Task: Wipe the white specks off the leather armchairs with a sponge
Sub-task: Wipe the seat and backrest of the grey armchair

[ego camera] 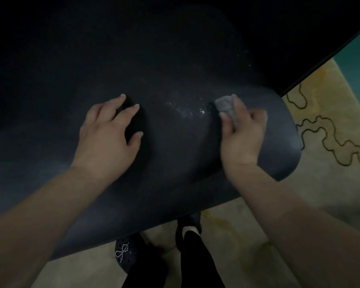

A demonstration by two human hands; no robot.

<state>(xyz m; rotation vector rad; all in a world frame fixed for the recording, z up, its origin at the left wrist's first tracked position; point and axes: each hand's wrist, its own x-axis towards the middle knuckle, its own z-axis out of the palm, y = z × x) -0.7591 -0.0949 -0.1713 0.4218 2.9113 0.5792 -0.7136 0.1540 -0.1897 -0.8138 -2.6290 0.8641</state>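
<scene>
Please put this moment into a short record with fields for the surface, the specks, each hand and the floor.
surface: dark leather armchair, seen from above
specks: white specks clustered between the two hands; a few fainter ones farther up to the right
right hand: right hand grips a grey sponge against the leather, just right of the cluster
left hand: left hand rests on the leather, fingers spread, holding nothing
floor: pale rug with a dark wavy line pattern; the person's dark shoes below the chair edge

Both your arms reach forward over the armchair point(175, 59).
Your left hand point(108, 129) presses on it, fingers spread; your right hand point(241, 134) grips the sponge point(224, 106) against it.
</scene>
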